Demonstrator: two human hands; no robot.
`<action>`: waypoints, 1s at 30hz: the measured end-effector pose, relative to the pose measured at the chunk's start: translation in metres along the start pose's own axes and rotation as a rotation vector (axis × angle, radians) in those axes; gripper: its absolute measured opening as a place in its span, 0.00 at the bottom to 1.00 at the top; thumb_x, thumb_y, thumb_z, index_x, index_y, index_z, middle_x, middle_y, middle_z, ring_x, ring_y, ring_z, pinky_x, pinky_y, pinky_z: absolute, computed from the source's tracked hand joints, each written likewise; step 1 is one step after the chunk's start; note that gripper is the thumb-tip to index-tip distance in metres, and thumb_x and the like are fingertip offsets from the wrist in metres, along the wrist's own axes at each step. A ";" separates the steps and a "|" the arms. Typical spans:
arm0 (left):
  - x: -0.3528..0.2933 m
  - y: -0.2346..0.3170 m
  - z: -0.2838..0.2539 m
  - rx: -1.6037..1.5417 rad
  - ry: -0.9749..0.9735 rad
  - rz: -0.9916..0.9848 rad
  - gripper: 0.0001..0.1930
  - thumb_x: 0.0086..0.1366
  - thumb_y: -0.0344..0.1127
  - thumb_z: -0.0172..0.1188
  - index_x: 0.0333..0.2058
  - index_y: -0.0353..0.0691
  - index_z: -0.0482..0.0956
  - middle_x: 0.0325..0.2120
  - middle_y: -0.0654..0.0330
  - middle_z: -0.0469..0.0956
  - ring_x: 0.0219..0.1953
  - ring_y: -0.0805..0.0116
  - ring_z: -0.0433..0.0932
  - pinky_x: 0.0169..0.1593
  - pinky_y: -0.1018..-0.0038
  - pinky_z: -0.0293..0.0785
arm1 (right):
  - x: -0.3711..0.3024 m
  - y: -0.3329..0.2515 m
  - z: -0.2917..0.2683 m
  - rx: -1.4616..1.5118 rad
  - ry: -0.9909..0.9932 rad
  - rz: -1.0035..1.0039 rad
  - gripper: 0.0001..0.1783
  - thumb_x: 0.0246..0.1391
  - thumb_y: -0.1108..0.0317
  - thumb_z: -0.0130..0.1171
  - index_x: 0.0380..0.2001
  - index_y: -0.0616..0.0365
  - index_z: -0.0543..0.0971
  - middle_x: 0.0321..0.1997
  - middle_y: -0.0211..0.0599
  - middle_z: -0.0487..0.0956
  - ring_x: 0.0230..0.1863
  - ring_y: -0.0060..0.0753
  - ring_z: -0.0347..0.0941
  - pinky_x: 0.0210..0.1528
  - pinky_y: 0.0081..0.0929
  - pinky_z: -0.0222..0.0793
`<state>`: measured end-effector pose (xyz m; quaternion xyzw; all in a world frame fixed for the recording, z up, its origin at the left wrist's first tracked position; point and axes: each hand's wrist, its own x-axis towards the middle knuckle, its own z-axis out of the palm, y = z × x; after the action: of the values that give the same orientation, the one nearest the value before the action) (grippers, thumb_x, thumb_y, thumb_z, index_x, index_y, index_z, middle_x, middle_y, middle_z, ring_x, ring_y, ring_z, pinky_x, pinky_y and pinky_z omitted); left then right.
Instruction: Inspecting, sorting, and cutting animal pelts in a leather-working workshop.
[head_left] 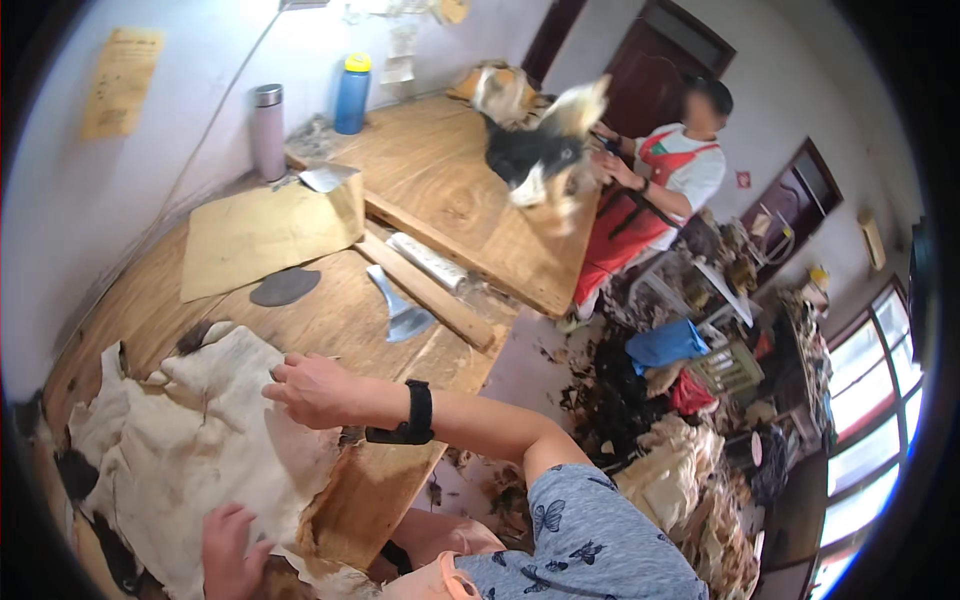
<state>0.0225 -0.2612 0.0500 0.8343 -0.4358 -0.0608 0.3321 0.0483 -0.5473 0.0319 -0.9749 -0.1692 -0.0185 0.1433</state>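
A pale animal hide (215, 410), with dark fur showing at its edges, is spread skin side up on the near end of the wooden bench. My right hand (315, 392), a black band on its wrist, is at the hide's right edge with its fingers curled in on the skin. Low in the view, my left hand (232, 560) lies over the near part of the hide, thumb and fingers apart. Beyond the hide are a dark grey rounded flat piece (285, 287) and a metal blade (400, 310) with a flared end.
A yellowish board (270, 235), wooden strip (425, 290) and white power strip (428, 262) lie further along. A pink flask (269, 135) and blue bottle (353, 95) stand by the wall. Across the bench, a person in a red apron (615, 235) handles a black-and-white fur (535, 155). Hides (680, 470) are heaped at right.
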 end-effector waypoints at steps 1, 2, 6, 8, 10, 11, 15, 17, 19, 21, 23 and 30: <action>0.006 0.003 0.011 -0.038 -0.022 -0.006 0.23 0.36 0.27 0.64 0.35 0.34 0.69 0.35 0.51 0.67 0.38 0.50 0.65 0.45 0.63 0.62 | 0.007 0.001 0.006 0.005 -0.005 -0.028 0.15 0.40 0.65 0.53 0.35 0.55 0.71 0.38 0.41 0.70 0.43 0.45 0.66 0.38 0.36 0.65; 0.013 0.009 0.018 -0.029 -0.006 -0.027 0.23 0.36 0.27 0.64 0.35 0.34 0.69 0.35 0.51 0.67 0.38 0.50 0.65 0.45 0.63 0.62 | 0.013 0.001 0.013 -0.017 0.078 -0.083 0.17 0.41 0.65 0.52 0.38 0.54 0.71 0.41 0.42 0.70 0.48 0.47 0.63 0.42 0.38 0.63; 0.023 0.017 0.034 0.046 -0.057 -0.074 0.22 0.37 0.30 0.64 0.34 0.38 0.68 0.32 0.54 0.67 0.37 0.53 0.64 0.39 0.64 0.61 | 0.023 0.004 0.026 -0.048 -0.027 -0.130 0.29 0.43 0.61 0.52 0.52 0.52 0.63 0.51 0.45 0.63 0.59 0.54 0.51 0.53 0.44 0.55; 0.020 0.016 0.038 0.056 -0.087 -0.104 0.24 0.35 0.29 0.65 0.35 0.38 0.67 0.34 0.55 0.66 0.38 0.53 0.63 0.39 0.64 0.60 | 0.022 0.015 0.043 -0.018 -0.013 -0.161 0.30 0.44 0.59 0.51 0.53 0.51 0.62 0.54 0.44 0.62 0.60 0.53 0.50 0.54 0.44 0.53; 0.014 0.016 0.045 0.063 -0.072 -0.132 0.21 0.36 0.25 0.62 0.34 0.37 0.66 0.30 0.52 0.65 0.36 0.51 0.62 0.41 0.63 0.60 | 0.018 0.016 0.047 0.012 -0.005 -0.188 0.30 0.45 0.58 0.51 0.54 0.51 0.61 0.57 0.43 0.60 0.61 0.52 0.49 0.55 0.45 0.51; 0.012 0.017 0.047 0.065 -0.077 -0.139 0.21 0.36 0.25 0.62 0.34 0.37 0.66 0.30 0.52 0.65 0.36 0.51 0.62 0.41 0.63 0.60 | 0.016 0.018 0.049 0.000 -0.032 -0.189 0.30 0.46 0.57 0.50 0.54 0.51 0.60 0.59 0.43 0.58 0.61 0.51 0.47 0.56 0.45 0.50; 0.007 0.017 0.052 0.060 -0.029 -0.153 0.18 0.37 0.24 0.59 0.31 0.37 0.66 0.30 0.52 0.65 0.35 0.50 0.62 0.39 0.63 0.60 | 0.017 0.012 0.045 -0.029 -0.164 -0.158 0.30 0.50 0.54 0.43 0.57 0.50 0.57 0.63 0.41 0.52 0.64 0.48 0.42 0.59 0.42 0.44; 0.005 0.016 0.055 0.052 -0.018 -0.175 0.17 0.37 0.23 0.59 0.30 0.37 0.66 0.29 0.52 0.65 0.34 0.50 0.63 0.39 0.63 0.60 | 0.016 0.015 0.055 -0.020 -0.089 -0.202 0.30 0.48 0.55 0.47 0.55 0.51 0.59 0.61 0.43 0.54 0.62 0.50 0.46 0.58 0.47 0.49; -0.004 0.013 0.060 0.138 -0.011 -0.136 0.15 0.40 0.24 0.59 0.30 0.38 0.67 0.29 0.54 0.67 0.34 0.52 0.65 0.36 0.64 0.62 | 0.013 0.013 0.059 -0.077 -0.093 -0.173 0.31 0.48 0.55 0.47 0.56 0.52 0.58 0.61 0.46 0.54 0.61 0.51 0.48 0.56 0.48 0.52; -0.013 0.013 0.061 0.159 0.034 -0.122 0.11 0.43 0.23 0.57 0.28 0.39 0.68 0.29 0.55 0.67 0.35 0.54 0.65 0.36 0.64 0.63 | 0.001 0.006 0.053 -0.069 -0.167 -0.162 0.31 0.48 0.55 0.47 0.56 0.52 0.58 0.61 0.49 0.54 0.61 0.54 0.48 0.54 0.49 0.55; -0.024 0.021 0.061 0.107 0.026 -0.166 0.08 0.46 0.25 0.55 0.27 0.40 0.69 0.28 0.57 0.68 0.34 0.55 0.66 0.35 0.65 0.64 | -0.027 -0.008 0.051 -0.142 -0.154 -0.065 0.32 0.48 0.52 0.48 0.56 0.52 0.58 0.61 0.48 0.54 0.60 0.55 0.49 0.55 0.49 0.55; -0.096 0.040 0.037 0.047 -0.010 -0.261 0.05 0.47 0.30 0.57 0.24 0.40 0.71 0.25 0.58 0.69 0.33 0.56 0.68 0.36 0.67 0.65 | -0.084 -0.086 0.030 -0.222 -0.182 -0.086 0.31 0.48 0.50 0.49 0.55 0.47 0.61 0.56 0.44 0.61 0.54 0.47 0.57 0.49 0.46 0.58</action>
<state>-0.0790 -0.2220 0.0278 0.8912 -0.3265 -0.0975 0.2995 -0.0601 -0.4880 0.0198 -0.9742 -0.2202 0.0454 0.0178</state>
